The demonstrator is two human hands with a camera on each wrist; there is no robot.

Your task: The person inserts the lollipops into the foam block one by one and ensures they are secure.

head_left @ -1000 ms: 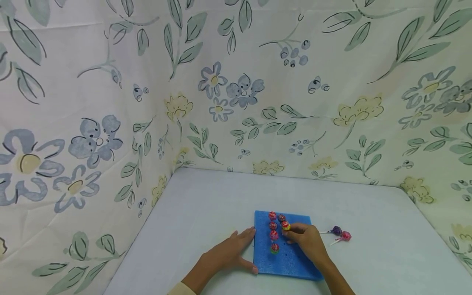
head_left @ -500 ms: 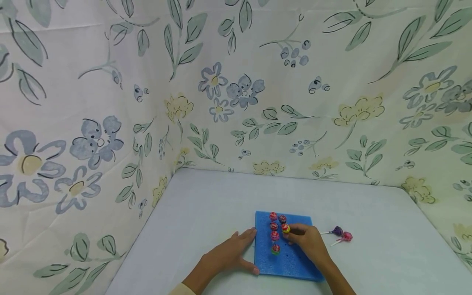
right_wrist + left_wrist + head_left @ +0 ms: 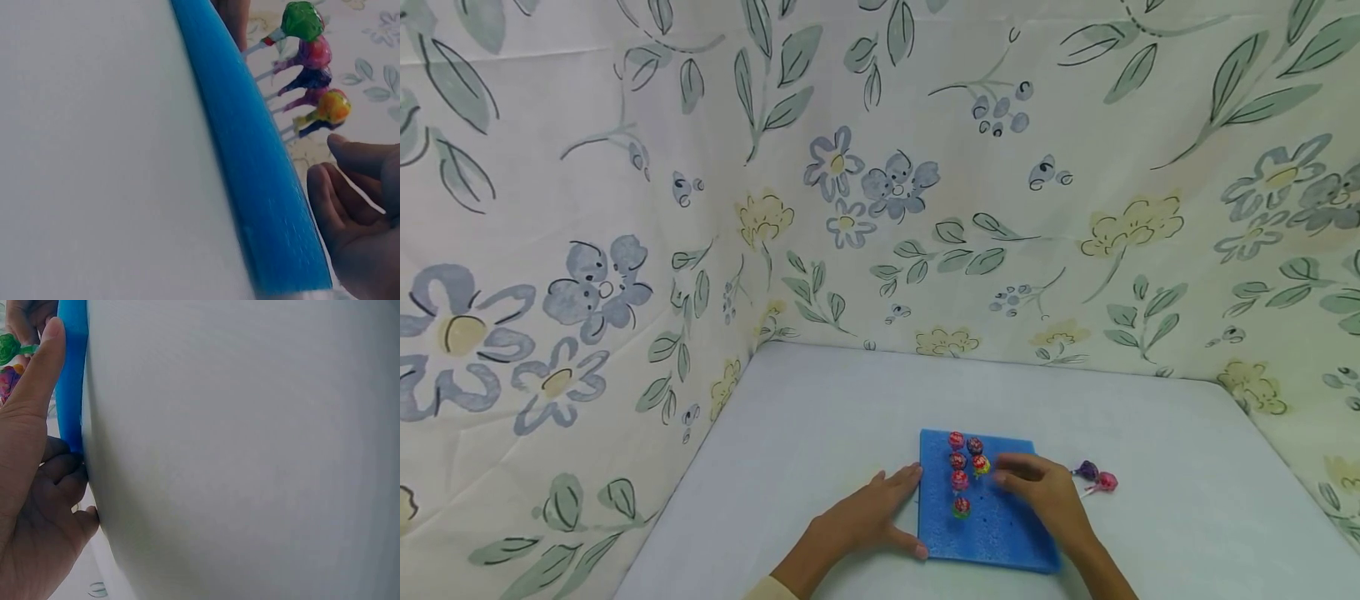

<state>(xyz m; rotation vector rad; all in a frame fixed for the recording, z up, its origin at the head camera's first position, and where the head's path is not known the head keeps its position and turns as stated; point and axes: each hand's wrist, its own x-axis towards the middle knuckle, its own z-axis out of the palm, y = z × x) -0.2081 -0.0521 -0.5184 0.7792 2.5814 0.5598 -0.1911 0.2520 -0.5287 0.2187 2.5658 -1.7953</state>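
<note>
A blue foam block (image 3: 988,535) lies on the white table with several wrapped lollipops standing in it by their sticks. The left column ends with a green-wrapped lollipop (image 3: 962,508) at the near end. In the second column, a yellow-and-red lollipop (image 3: 981,465) stands in front of a dark lollipop (image 3: 974,445). My left hand (image 3: 871,515) touches the block's left edge with extended fingers and thumb. Just right of the yellow lollipop is my right hand (image 3: 1051,498), its thumb and fingertips apart and nothing between them. The right wrist view shows that gap beside the yellow lollipop (image 3: 334,107).
Two loose lollipops, one purple (image 3: 1086,471) and one pink (image 3: 1105,482), lie on the white table (image 3: 1195,500) right of the block. Small holes show in the foam. A floral cloth (image 3: 880,275) hangs behind and at the left of the table.
My right hand has let go of the yellow lollipop, which stays standing in the foam, and has drawn back slightly to the right. The left hand holds its place at the block's edge.
</note>
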